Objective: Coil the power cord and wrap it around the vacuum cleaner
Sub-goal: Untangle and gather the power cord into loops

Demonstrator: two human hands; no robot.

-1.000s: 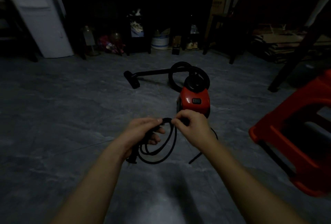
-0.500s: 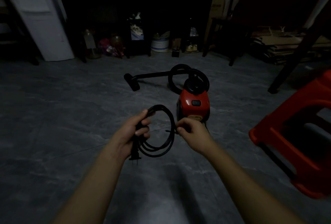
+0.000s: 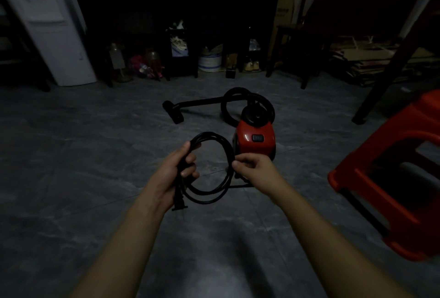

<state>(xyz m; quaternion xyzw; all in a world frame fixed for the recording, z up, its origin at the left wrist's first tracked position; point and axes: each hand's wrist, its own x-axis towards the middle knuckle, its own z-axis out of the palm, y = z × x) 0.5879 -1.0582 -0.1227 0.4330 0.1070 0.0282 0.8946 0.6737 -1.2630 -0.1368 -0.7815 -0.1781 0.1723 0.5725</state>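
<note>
Both hands are hovering over grey floor tiles (image 3: 71, 166): my left hand (image 3: 170, 175) is gripping the coiled power cord (image 3: 214, 199), my right hand (image 3: 256, 171) pinching it.

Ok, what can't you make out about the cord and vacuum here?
Head view:
Where the power cord enters the vacuum cleaner: hidden behind the right hand.
Loop count in the left hand's grip: strands merge in dim light.
Part of red stool: cut by right edge.

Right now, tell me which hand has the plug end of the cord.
The left hand: the plug hangs just below its grip on the cord. The right hand only pinches the coil's other side.
</note>
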